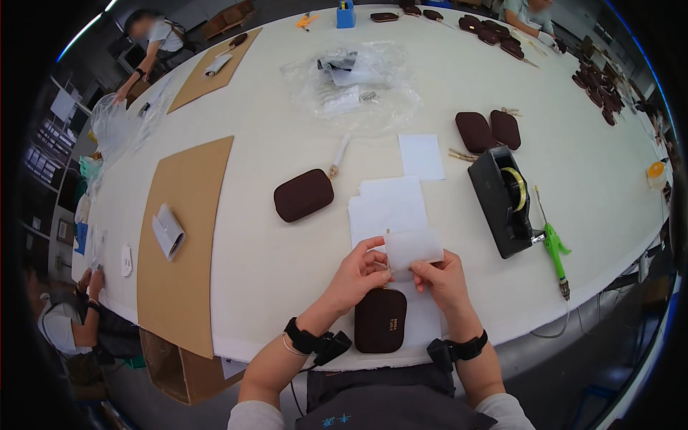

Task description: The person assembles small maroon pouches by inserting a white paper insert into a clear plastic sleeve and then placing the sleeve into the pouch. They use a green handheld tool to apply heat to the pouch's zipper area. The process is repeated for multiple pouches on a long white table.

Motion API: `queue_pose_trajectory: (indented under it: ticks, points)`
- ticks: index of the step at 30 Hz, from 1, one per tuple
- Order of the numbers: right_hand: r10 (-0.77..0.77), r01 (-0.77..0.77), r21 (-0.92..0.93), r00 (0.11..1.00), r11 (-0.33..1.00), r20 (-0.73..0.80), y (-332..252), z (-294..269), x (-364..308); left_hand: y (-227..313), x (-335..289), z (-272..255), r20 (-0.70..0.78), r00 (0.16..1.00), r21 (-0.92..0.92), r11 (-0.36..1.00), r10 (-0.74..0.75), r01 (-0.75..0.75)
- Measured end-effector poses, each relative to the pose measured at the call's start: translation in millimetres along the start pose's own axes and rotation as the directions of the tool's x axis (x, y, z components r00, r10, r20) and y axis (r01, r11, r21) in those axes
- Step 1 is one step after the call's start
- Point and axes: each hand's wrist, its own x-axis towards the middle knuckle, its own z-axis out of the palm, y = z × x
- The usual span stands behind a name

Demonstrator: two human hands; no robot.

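Observation:
Before me I hold up a small, thin white paper sheet [413, 248] in both hands. My right hand [442, 278] pinches its lower right edge between thumb and fingers. My left hand [360, 274] is closed at its left edge, the fingertips by the top of a dark brown zip pouch [380, 321]. That pouch lies flat near the table edge with small gold lettering on its face. A bit of gold shows at the sheet's upper left corner; whether it belongs to the pouch's strap is hidden. White paper sheets [389, 204] lie beyond my hands.
Farther left lies another brown pouch [304, 195] with a white-wrapped strap. On the right stand a black tape dispenser [499, 208], a green electric screwdriver [554, 247] and two brown pouches [475, 132]. Cardboard [183, 287] lies left, plastic bags [351, 82] ahead. Other people work around the table.

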Motion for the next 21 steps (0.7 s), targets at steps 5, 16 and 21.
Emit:
queue_pose_trajectory:
  ticks: [5, 16, 21]
  points:
    - [0.022, -0.020, 0.079, 1.000, 0.997, -0.023, -1, 2, 0, 0, -1, 0, -0.013, 1.000, -0.058, 0.998, -0.021, 0.020]
    - [0.106, -0.096, 0.143, 0.993, 0.985, -0.060, 3, -1, -1, -8, -3, 0, 0.024, 0.999, -0.020, 0.999, 0.027, -0.026]
    - [0.075, -0.074, 0.152, 0.997, 0.986, 0.000, 3, -1, 4, -21, 2, -5, 0.043, 0.998, 0.011, 0.999, 0.039, -0.040]
